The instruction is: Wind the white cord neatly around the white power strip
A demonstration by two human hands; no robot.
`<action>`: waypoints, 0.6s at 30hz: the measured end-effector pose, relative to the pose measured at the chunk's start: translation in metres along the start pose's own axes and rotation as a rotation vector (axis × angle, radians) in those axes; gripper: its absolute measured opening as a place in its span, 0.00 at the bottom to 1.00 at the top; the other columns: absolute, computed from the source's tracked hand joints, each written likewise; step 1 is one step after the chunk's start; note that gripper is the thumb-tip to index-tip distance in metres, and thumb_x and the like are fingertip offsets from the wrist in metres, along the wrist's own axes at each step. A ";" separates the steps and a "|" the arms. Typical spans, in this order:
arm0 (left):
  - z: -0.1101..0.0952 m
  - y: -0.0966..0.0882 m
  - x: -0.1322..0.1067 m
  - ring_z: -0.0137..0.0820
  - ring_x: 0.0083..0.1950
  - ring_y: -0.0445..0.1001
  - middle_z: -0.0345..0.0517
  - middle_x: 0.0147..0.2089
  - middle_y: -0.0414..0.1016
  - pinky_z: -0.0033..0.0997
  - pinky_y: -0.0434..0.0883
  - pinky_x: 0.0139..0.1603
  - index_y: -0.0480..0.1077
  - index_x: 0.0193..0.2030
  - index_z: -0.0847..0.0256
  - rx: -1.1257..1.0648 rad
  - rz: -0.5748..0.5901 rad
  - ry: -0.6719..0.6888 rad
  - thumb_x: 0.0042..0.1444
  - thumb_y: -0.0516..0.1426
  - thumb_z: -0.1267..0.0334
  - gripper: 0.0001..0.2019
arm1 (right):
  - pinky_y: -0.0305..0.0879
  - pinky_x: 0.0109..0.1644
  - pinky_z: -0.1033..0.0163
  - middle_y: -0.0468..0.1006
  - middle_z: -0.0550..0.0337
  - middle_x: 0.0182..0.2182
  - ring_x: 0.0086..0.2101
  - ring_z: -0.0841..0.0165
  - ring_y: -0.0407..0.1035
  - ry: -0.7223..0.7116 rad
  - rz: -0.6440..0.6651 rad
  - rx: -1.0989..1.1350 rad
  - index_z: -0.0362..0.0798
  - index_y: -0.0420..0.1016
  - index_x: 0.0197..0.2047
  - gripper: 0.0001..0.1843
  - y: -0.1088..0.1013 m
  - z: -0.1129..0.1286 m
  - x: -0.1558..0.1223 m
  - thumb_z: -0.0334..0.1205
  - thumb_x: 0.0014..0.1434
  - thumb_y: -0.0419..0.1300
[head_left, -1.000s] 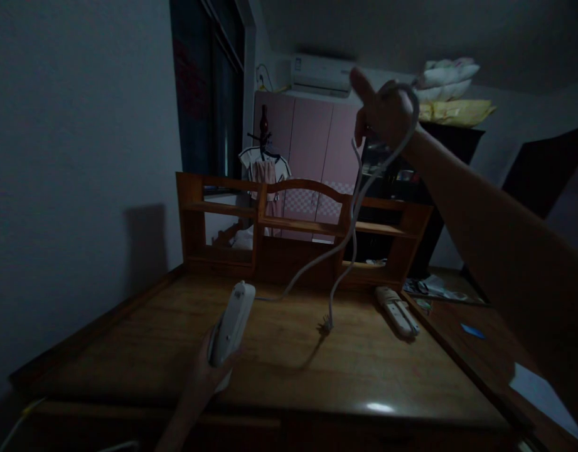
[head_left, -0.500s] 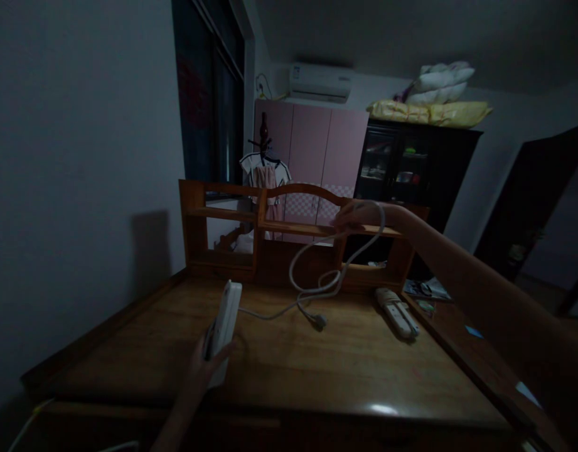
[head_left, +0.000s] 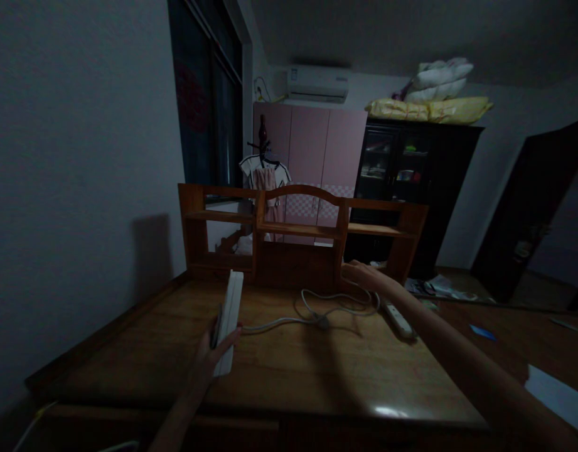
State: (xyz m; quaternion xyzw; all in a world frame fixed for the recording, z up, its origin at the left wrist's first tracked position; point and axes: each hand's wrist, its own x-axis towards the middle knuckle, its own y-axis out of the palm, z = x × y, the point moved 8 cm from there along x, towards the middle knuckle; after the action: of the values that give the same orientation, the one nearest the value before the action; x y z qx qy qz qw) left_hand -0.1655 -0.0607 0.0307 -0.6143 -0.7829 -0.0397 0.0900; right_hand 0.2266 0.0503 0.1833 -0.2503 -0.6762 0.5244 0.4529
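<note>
In my left hand (head_left: 212, 348) is a white power strip (head_left: 230, 320), gripped with the fingers round its lower part and held upright on its edge, above the left half of the desk. Its white cord (head_left: 274, 324) runs right across the desktop and makes a loose loop. The plug (head_left: 322, 322) lies within the cord's bends. My right hand (head_left: 361, 274) is low over the back right of the desk, fingers closed on the cord's loop; the fingertips are dim. A second white power strip (head_left: 398, 320) lies partly behind my right forearm.
The wooden desk (head_left: 279, 383) has a raised shelf unit (head_left: 300, 230) along its back edge. A wall (head_left: 81, 188) rises on the left. Beyond stand a pink wardrobe (head_left: 309, 141), a dark cabinet (head_left: 451, 169) and a coat stand with clothes (head_left: 265, 172). Papers (head_left: 559, 395) lie at the right.
My right hand has come down toward the desk, lowering the raised cord loop onto the desktop. The power strip in my left hand has shifted only slightly.
</note>
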 end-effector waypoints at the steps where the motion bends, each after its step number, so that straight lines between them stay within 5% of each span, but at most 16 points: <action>1: -0.005 0.005 0.001 0.37 0.35 0.74 0.48 0.35 0.75 0.33 0.70 0.35 0.67 0.50 0.63 -0.036 0.033 -0.019 0.44 0.60 0.46 0.30 | 0.65 0.46 0.64 0.74 0.49 0.46 0.41 0.66 0.71 -0.009 0.002 0.013 0.44 0.72 0.49 0.23 0.009 0.007 -0.005 0.22 0.51 0.52; 6: -0.044 0.046 -0.008 0.34 0.24 0.70 0.48 0.25 0.71 0.33 0.66 0.24 0.69 0.47 0.68 -0.262 0.266 -0.112 0.43 0.57 0.42 0.32 | 0.61 0.54 0.56 0.65 0.52 0.55 0.52 0.62 0.64 -0.145 -0.128 0.445 0.53 0.57 0.62 0.29 0.030 0.094 -0.035 0.35 0.58 0.57; 10: -0.077 0.084 -0.050 0.34 0.22 0.67 0.51 0.27 0.71 0.36 0.66 0.22 0.71 0.43 0.65 -0.360 0.484 -0.167 0.39 0.56 0.38 0.33 | 0.54 0.61 0.51 0.53 0.52 0.63 0.60 0.59 0.51 -0.267 -0.180 0.722 0.57 0.42 0.67 0.46 0.040 0.168 -0.048 0.46 0.52 0.64; 15: -0.077 0.115 -0.115 0.36 0.26 0.70 0.51 0.28 0.72 0.35 0.67 0.27 0.70 0.46 0.63 -0.235 0.841 -0.202 0.38 0.60 0.39 0.34 | 0.50 0.63 0.47 0.51 0.59 0.64 0.62 0.57 0.47 -0.312 -0.164 0.844 0.64 0.43 0.67 0.48 0.048 0.198 -0.035 0.48 0.49 0.66; 18: -0.060 0.123 -0.128 0.40 0.37 0.73 0.49 0.36 0.74 0.40 0.70 0.41 0.65 0.54 0.60 -0.148 0.862 -0.229 0.37 0.63 0.42 0.37 | 0.50 0.64 0.52 0.50 0.59 0.65 0.63 0.60 0.47 -0.412 0.024 0.962 0.61 0.56 0.63 0.40 0.050 0.209 -0.032 0.50 0.49 0.66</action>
State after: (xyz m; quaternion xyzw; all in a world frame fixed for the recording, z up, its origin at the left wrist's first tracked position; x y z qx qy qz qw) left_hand -0.0116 -0.1634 0.0596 -0.8894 -0.4558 0.0137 -0.0329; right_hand 0.0519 -0.0599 0.1173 0.0866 -0.4310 0.8193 0.3681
